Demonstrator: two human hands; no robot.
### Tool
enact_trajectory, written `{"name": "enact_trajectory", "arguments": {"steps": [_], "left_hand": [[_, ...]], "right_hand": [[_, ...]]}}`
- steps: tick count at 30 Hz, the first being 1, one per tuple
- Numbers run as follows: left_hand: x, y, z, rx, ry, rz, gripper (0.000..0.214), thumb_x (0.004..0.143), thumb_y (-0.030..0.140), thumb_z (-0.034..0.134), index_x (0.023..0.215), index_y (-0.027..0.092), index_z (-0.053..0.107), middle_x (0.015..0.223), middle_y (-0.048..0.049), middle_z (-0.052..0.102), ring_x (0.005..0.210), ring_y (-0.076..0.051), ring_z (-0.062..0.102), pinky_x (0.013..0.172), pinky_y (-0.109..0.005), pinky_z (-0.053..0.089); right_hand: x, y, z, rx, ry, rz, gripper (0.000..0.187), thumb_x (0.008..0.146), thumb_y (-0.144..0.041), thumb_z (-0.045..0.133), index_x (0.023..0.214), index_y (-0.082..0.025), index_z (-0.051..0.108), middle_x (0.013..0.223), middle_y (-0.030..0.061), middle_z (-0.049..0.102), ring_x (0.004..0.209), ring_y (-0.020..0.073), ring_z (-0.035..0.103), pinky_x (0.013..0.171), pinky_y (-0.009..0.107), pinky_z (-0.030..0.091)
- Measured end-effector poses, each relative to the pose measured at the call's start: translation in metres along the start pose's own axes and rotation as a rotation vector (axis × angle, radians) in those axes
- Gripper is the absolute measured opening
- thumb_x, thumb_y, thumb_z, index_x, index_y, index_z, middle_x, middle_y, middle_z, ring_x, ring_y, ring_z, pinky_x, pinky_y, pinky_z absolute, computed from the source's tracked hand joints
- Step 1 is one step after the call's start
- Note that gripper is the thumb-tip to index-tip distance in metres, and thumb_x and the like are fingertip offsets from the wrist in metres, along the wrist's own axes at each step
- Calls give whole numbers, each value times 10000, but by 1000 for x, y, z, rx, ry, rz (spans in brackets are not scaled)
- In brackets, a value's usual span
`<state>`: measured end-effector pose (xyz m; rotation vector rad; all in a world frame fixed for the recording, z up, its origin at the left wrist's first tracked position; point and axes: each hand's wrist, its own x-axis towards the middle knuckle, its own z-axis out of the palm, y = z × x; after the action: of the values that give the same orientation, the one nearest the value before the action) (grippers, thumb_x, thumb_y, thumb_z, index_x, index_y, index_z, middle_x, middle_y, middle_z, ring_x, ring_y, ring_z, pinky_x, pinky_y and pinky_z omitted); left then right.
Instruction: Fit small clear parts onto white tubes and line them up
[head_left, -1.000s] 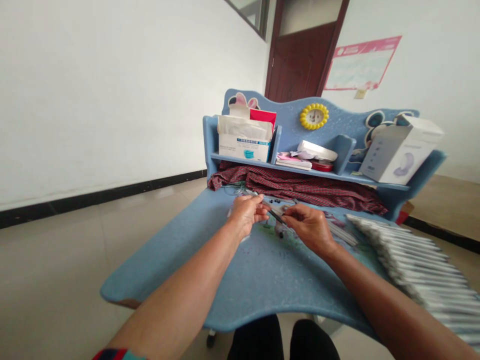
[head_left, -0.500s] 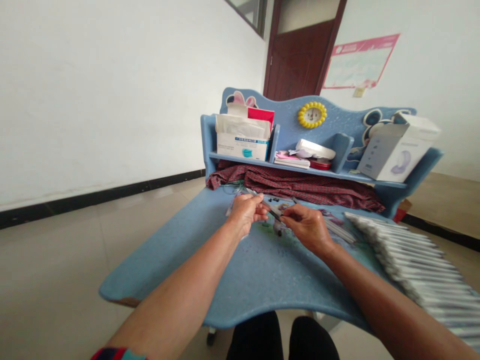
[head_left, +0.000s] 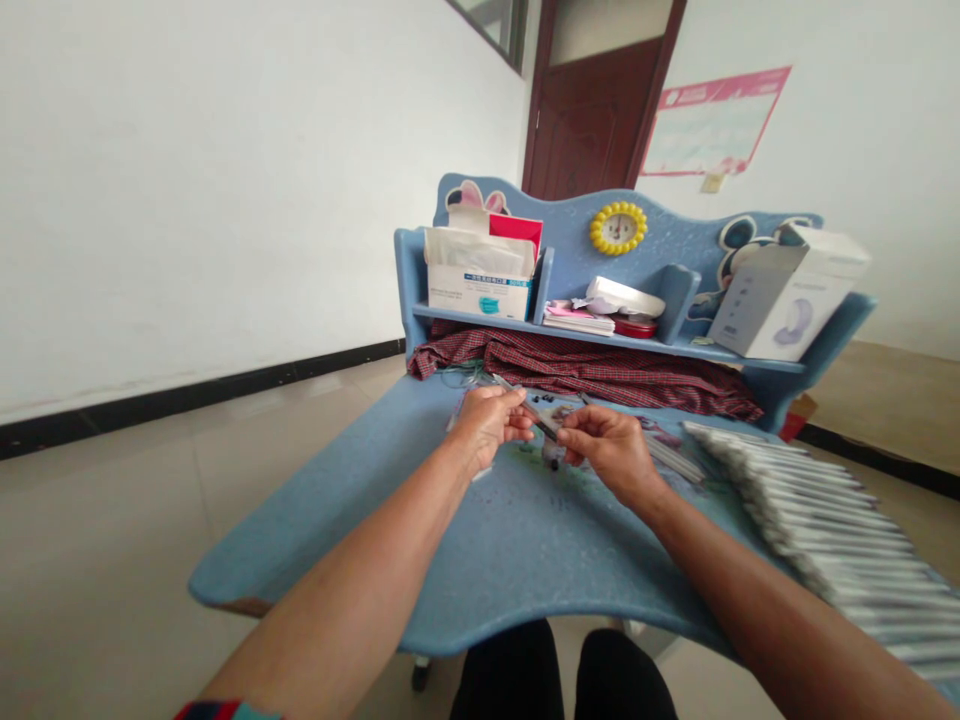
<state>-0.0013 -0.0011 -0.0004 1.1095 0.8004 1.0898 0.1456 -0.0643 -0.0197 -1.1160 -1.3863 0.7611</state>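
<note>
My left hand (head_left: 493, 418) is closed around the middle of a slim pen (head_left: 541, 424), above the blue desk (head_left: 525, 560). The pen slants down to the right; its upper end is pale and its lower end dark. At that dark end, my right hand (head_left: 613, 445) pinches with thumb and fingertips. Small black pieces (head_left: 547, 398) lie on the desk just behind the hands. A few pale, slim sticks (head_left: 673, 458) rest right of my right hand. Beneath my left hand, some clear thin items are partly hidden.
A large pile of white pen-like sticks (head_left: 832, 540) covers the desk's right side. Checked red cloth (head_left: 600, 372) lies under the shelf (head_left: 480, 318). On the shelf stand a mask box (head_left: 480, 290), papers (head_left: 577, 320) and a white box (head_left: 780, 295). A yellow-rimmed clock (head_left: 618, 229) is above.
My right hand has come slightly closer to the left and now pinches the pen's dark end more tightly in line. The view has shifted a little.
</note>
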Motion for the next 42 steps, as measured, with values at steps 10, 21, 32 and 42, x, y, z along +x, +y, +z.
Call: {"name": "enact_trajectory", "arguments": {"steps": [10,21,32,42], "left_hand": [[0,2,0,-5,53,0,159,746,199,564,633,93,528,548,-67,585,398,-105,525,406,-252,480],[2,0,-1,-11,27,-1,143,746,176,563,636,100,513,511,-42,559,403,-100,518,424,-262,495],[2,1,-1,11,39,-10,132,746,165,557,640,99,515,535,-57,576,424,-108,536,427,-257,497],[2,1,-2,2,22,-7,130,748,169,560,651,92,520,519,-46,566,409,-102,525,432,-261,497]], "right_hand": [[0,11,-3,-209,-51,-83,193,695,-322,604,810,-169,578,563,-19,549,457,106,494,449,226,395],[-8,-3,-4,-780,-64,-325,280,844,-314,385,650,-194,547,571,15,546,503,114,482,517,235,344],[-2,6,-3,-226,-112,10,220,727,-382,564,783,-175,513,556,-25,567,414,97,516,389,195,393],[-4,6,-4,-321,-120,-25,220,782,-383,500,830,-170,531,570,-12,586,412,93,516,391,190,380]]}}
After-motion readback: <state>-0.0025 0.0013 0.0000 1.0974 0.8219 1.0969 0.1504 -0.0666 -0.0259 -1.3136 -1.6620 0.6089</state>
